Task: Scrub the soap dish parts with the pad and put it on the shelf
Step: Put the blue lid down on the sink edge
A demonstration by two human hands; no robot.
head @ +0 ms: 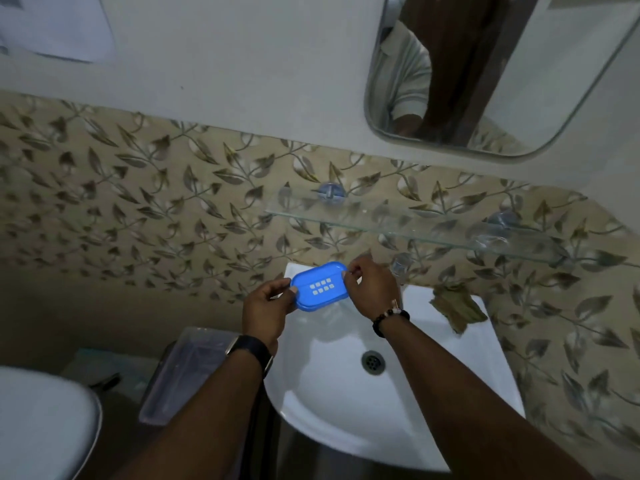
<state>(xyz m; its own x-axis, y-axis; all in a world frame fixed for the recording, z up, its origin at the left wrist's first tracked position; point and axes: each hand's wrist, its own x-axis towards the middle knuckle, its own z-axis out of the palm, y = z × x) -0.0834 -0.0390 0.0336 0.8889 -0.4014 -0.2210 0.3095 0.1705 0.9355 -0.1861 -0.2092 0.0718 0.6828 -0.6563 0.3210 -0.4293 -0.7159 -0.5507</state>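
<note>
White porcelain curves in at the lower left, the edge of a toilet [45, 420], and just to its right a clear plastic tray-like piece [183, 372] lies tilted beside the sink; whether it belongs to the soap dish cannot be told. Next comes the left hand [265, 311], a dark watch [251, 351] on its wrist, its fingers [289, 289] pinched narrowly on the left end of the soap dish [320, 285]. This blue oval piece has two rows of small pale slots in its middle and is held in the air, roughly level, over the back rim of the white sink [346, 403], below the glass shelf and near the leaf-patterned wall tiles [138, 202]. The right hand [372, 289] grips the opposite end, thumb and fingertips closed tight on the blue rim, with a dark bead bracelet [389, 320] around the wrist. Both forearms reach in from the bottom edge. Down in the basin, the round metal drain [373, 362] sits between the two arms. Right of the right hand, a brownish-green pad [457, 308] lies crumpled on the sink's back right corner, apart from both hands. Above it, the clear glass shelf [433, 226] runs along the wall on transparent brackets. Higher up at the right hangs a mirror [502, 81] with rounded corners, reflecting a light sleeve.
</note>
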